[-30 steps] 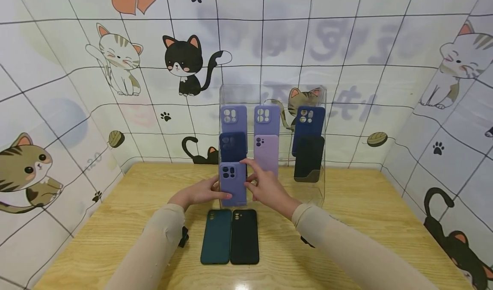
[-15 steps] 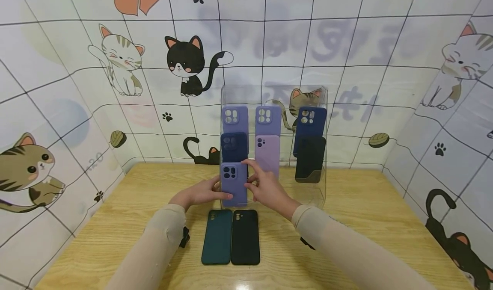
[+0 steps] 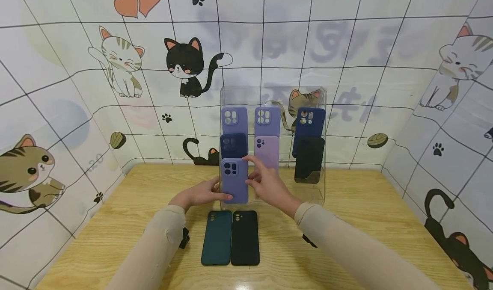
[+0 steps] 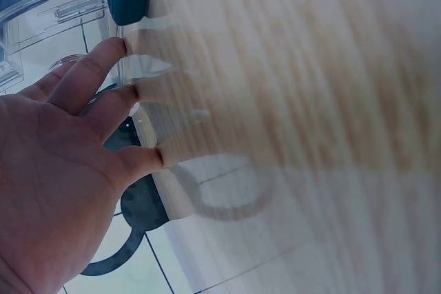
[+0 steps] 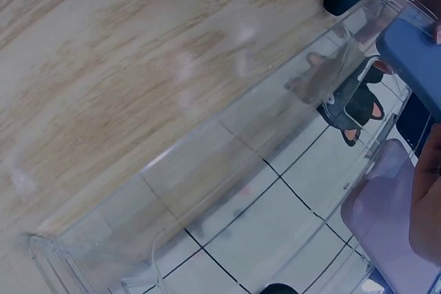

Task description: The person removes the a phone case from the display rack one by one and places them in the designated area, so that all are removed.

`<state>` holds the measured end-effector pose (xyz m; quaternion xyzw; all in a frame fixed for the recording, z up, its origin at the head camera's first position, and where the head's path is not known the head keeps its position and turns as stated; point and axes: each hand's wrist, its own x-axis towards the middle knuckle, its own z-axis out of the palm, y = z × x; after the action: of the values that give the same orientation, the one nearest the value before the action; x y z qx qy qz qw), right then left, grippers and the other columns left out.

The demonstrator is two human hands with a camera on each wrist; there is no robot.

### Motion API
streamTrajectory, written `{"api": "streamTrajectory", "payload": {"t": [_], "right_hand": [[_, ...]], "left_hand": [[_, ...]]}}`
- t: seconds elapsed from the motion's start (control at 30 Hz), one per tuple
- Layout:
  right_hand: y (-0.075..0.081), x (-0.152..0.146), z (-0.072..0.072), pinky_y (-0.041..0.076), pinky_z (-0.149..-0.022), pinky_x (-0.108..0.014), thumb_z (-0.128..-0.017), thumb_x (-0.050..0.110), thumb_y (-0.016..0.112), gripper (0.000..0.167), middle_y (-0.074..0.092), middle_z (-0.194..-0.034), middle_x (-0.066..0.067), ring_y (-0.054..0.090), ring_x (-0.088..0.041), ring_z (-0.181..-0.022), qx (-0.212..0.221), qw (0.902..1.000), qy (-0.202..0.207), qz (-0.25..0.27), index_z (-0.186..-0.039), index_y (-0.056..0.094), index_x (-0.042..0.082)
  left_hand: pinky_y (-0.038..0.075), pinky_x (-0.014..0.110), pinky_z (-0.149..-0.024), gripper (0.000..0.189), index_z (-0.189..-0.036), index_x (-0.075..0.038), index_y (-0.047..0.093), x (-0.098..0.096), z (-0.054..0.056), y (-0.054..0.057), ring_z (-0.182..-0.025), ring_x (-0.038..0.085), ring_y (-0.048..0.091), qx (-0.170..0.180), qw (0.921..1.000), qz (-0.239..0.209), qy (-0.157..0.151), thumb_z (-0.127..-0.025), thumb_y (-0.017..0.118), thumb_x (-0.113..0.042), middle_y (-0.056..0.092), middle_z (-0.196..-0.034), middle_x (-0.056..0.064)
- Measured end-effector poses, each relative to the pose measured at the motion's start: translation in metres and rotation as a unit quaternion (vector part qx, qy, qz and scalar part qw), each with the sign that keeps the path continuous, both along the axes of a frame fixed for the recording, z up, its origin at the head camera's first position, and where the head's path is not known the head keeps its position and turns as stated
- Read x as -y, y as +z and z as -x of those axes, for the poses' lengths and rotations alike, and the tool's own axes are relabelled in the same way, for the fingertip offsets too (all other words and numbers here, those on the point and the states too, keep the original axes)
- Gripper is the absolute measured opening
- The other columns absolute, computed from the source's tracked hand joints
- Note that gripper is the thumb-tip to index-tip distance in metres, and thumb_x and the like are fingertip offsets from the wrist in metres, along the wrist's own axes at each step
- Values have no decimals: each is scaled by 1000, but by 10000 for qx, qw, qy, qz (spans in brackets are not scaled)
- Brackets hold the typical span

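Nearest, two pale sleeves [image 3: 154, 247] [image 3: 358, 247] reach in over the near part of the wooden tabletop [image 3: 358, 221], and between them a teal phone case [image 3: 216, 238] and a black phone case [image 3: 245, 238] lie flat side by side, camera cutouts toward the far edge. Just beyond, the left hand [image 3: 198, 192] is at the lower left corner of a clear rack [image 3: 313, 196]; its fingers look extended, not clenched, and its thumb lies over the lower left corner of a purple phone case [image 3: 236, 187]. The right hand [image 3: 271, 187] grasps that same case, index finger at its upper right corner and thumb at its right edge. The case stands nearly upright in the left column of the rack's lowest row, camera holes up; whether its bottom edge rests on the ledge I cannot tell. Behind it, the middle row holds a navy case [image 3: 233, 145] at the rack's left edge, a lilac case [image 3: 266, 155] in the middle and a dark case [image 3: 309, 159] by the right edge. The top row carries a violet case [image 3: 235, 123] at left, a second violet case [image 3: 267, 123] in the middle and a blue case [image 3: 311, 125] at right. A white cat-print wall [image 3: 246, 42] rises behind the tabletop's far edge.
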<state>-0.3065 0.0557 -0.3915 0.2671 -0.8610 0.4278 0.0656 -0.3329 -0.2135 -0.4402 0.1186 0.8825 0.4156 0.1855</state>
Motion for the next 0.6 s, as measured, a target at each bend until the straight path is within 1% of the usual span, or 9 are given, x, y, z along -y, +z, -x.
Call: {"api": "streamTrajectory", "payload": {"t": [0.23, 0.37, 0.43, 0.6], "right_hand": [[12, -6, -3, 57, -55, -29, -99, 5, 75, 68, 78, -101, -11, 71, -10, -69, -132, 9999, -41, -23, -153, 45, 36], [17, -10, -6, 57, -55, -30, -100, 6, 74, 68, 78, -100, -10, 70, -10, -66, -149, 9999, -8, -29, -153, 45, 36], [19, -12, -7, 57, -56, -31, -100, 6, 74, 68, 78, -100, -9, 71, -11, -69, -215, 9997, -28, -79, -152, 44, 36], [26, -16, -9, 59, -67, -32, -99, 7, 76, 68, 80, -100, -8, 77, -21, -80, -496, 9983, -115, -284, -154, 45, 32]], "left_hand": [[37, 65, -123, 111, -173, -29, 17, 0, 0, 0, -157, 45, 39, -6, 10000, 14, -71, -88, 78, -66, 41, -170, 18], [36, 65, -123, 114, -173, -26, 15, 0, 0, 1, -158, 45, 38, 9, 10000, 78, -18, -87, 77, -68, 37, -171, 20], [36, 65, -123, 115, -173, -25, 14, 0, 0, 1, -158, 45, 37, 3, 9999, 140, 11, -87, 76, -70, 35, -172, 20], [36, 65, -123, 119, -174, -22, 11, 0, -1, 1, -158, 45, 36, 7, 9997, 230, 38, -86, 76, -72, 34, -172, 21]]}}
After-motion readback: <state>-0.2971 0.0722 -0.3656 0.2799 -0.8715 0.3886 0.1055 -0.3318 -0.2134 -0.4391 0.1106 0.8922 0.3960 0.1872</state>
